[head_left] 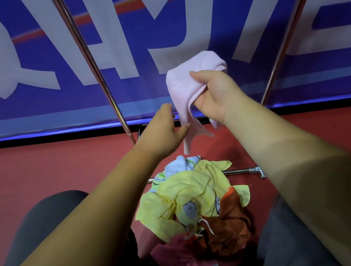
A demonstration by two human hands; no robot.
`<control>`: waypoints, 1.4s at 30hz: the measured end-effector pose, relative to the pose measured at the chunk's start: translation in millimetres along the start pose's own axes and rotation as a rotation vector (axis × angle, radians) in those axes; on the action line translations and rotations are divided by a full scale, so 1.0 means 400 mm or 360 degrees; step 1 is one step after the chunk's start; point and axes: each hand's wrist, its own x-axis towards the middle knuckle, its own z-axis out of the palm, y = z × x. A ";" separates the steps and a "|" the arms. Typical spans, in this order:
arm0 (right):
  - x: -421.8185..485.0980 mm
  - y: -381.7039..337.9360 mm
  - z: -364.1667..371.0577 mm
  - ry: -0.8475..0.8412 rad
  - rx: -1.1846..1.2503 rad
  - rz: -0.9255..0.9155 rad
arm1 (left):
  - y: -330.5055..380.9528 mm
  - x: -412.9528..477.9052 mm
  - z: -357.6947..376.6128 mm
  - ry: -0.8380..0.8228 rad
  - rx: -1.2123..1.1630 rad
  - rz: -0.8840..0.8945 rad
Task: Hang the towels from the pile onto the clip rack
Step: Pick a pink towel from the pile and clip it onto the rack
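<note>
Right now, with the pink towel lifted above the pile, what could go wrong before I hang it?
1. The pink towel is bunched in the right hand, so it could slip or go up crumpled; the left hand is open, with no grip on the dangling corner.
2. That corner hangs near the pile and might snag a loose towel.
3. No clips are in view, only the rack poles, so the reach up is blind.

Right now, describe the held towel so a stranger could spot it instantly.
Start at the blue banner. In front of it, above the pile, the right hand grips a pale pink towel. It alone hangs in the air.
</note>
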 end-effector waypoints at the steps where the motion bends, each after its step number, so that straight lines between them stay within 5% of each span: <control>1: -0.006 0.012 0.007 0.0015 -0.0009 0.0036 | 0.014 -0.001 0.002 0.0087 -0.0080 -0.0024; 7: -0.017 0.069 0.041 0.0012 -0.0005 0.0002 | 0.048 0.010 0.021 0.0401 -0.0288 -0.0280; 18: 0.003 0.078 0.042 0.0081 0.0175 0.0040 | 0.019 0.050 -0.036 0.0638 0.0054 -0.0441; 21: 0.023 0.098 0.034 0.0241 -0.0249 0.0136 | 0.027 0.038 -0.065 0.0676 0.0060 -0.0319; 25: 0.043 0.130 -0.012 0.0410 -0.1296 0.0233 | 0.051 0.021 -0.082 0.0624 0.0001 -0.0160; 30: 0.038 0.083 -0.008 0.0832 -0.2613 -0.0068 | 0.066 0.013 -0.090 0.0544 0.0022 -0.0003; 34: 0.044 0.051 -0.005 0.1038 -0.2595 -0.0068 | 0.048 0.020 -0.097 0.0591 -0.0006 -0.0034; 36: 0.033 0.062 -0.010 0.1047 -0.2530 -0.0371 | 0.036 0.019 -0.107 0.0625 -0.0037 -0.0026; 39: 0.018 0.072 -0.003 0.0641 -0.2658 -0.1010 | 0.023 0.017 -0.124 0.0697 -0.0045 -0.0009; 42: 0.008 0.058 0.040 0.0382 -0.2628 -0.1073 | 0.011 0.014 -0.163 0.0765 -0.0038 -0.0051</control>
